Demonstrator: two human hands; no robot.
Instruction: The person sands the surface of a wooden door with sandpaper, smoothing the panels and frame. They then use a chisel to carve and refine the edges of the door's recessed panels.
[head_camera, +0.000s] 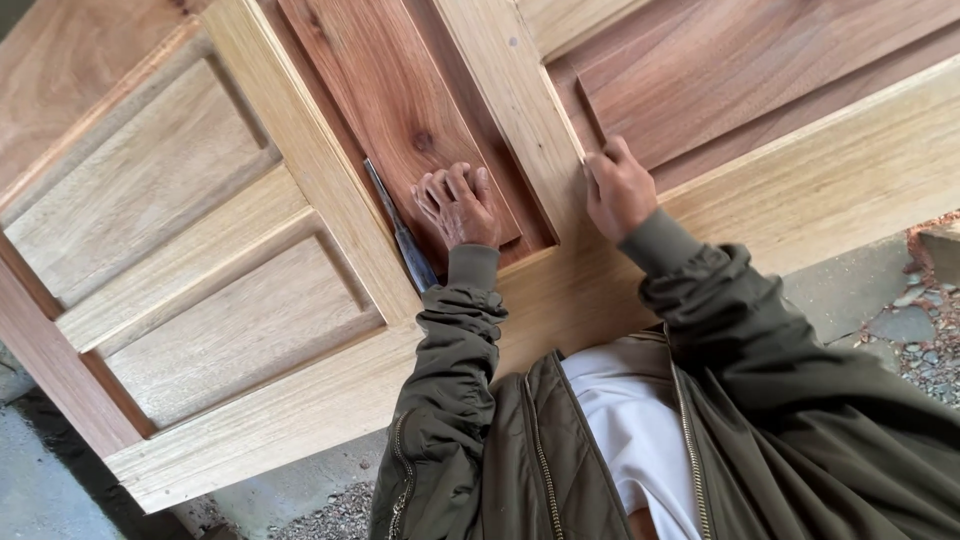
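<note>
The person leans over a panelled wooden door lying flat; every place here is given from its reddish raised panel, the dark one between two pale uprights. The left hand lies on the near corner of that panel, palm down, fingers spread and pressed flat on the wood, gripping nothing. The right hand sits to the right of the panel, past the pale upright, resting where that upright meets the near rail; its fingers are curled loosely with fingertips on the wood, and nothing shows in its grasp, though whether it pinches the edge cannot be told. A chisel lies in the groove along the panel's left edge, just beside the left hand but not touched by it; its dark handle points toward the person, its blade away.

What might go wrong, by judgement only — the chisel lies loose near the wrist and jacket sleeve, so a sideways slide of the left hand could knock it, skidding the blade across the panel and scoring it, or nicking the hand; uneven pressure on one corner of the panel might also make it sit crooked in its frame; the door's near edge overhangs gravel, so heavy leaning there could tip it.
</note>
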